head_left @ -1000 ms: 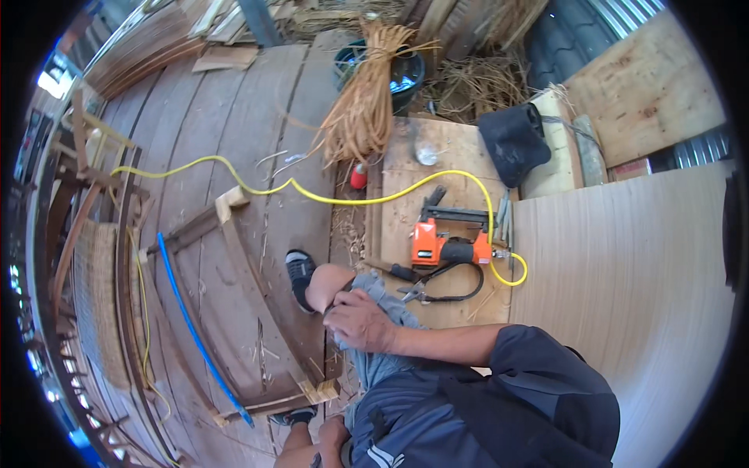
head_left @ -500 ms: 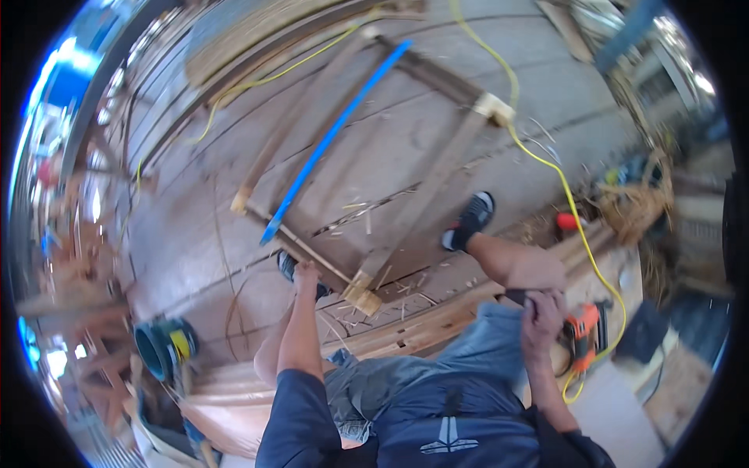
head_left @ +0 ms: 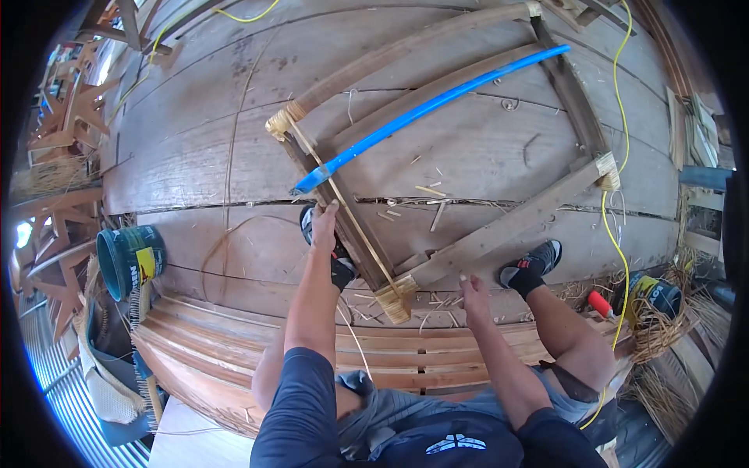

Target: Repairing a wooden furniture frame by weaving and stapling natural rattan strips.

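Observation:
A wooden frame [head_left: 499,221] lies on the floor in front of me, its corners wrapped with pale cane strips. My left hand [head_left: 324,225] is closed around the left rail, where a thin cane strip [head_left: 355,204] runs along the wood from one wrapped corner to another. A long blue strip [head_left: 421,113] slants across the frame, its near end close to my left hand. Between my knees, apart from the wood, my right hand [head_left: 476,301] has curled fingers; a small pale tip shows at them, and I cannot make out what it is.
Beneath my legs is a slatted wooden bench [head_left: 211,331]. A dark green bucket [head_left: 131,261] lies tipped at left; another bucket [head_left: 654,293] stands at right beside cane scraps and a red object [head_left: 599,303]. A yellow hose [head_left: 611,222] crosses the floor past the frame's right corner.
My right hand has left my right knee and come in between my legs. My left hand stays at the left rail. The view has swung, and the orange-and-black power tool is out of sight.

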Demonstrator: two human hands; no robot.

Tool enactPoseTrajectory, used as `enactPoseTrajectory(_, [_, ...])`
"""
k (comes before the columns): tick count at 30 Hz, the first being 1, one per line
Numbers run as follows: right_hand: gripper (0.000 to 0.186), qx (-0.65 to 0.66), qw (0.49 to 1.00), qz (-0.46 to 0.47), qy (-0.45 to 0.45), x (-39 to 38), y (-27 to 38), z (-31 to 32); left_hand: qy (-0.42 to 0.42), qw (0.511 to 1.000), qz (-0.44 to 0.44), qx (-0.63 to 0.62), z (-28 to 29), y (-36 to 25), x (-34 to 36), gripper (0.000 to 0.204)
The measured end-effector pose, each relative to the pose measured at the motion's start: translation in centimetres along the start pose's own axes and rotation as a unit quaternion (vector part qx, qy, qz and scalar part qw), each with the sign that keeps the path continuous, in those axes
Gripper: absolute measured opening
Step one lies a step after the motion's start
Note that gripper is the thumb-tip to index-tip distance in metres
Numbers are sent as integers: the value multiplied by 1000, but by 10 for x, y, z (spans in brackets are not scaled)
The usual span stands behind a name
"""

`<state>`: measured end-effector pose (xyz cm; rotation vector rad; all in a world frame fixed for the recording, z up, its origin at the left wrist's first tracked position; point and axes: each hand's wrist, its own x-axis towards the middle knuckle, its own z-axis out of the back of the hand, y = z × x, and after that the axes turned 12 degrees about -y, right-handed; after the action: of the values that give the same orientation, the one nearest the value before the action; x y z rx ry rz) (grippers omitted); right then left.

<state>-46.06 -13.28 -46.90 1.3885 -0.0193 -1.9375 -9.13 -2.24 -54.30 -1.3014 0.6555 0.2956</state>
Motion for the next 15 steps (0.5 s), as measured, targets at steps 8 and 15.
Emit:
enactPoseTrajectory(8, [61, 134, 981, -108, 90, 71, -7, -11, -121, 939, -29, 319, -19, -10, 14, 37])
enactPoseTrajectory(15, [60, 219, 975, 0, 35, 32, 8, -12, -81, 926, -93, 357, 6, -9, -7, 34])
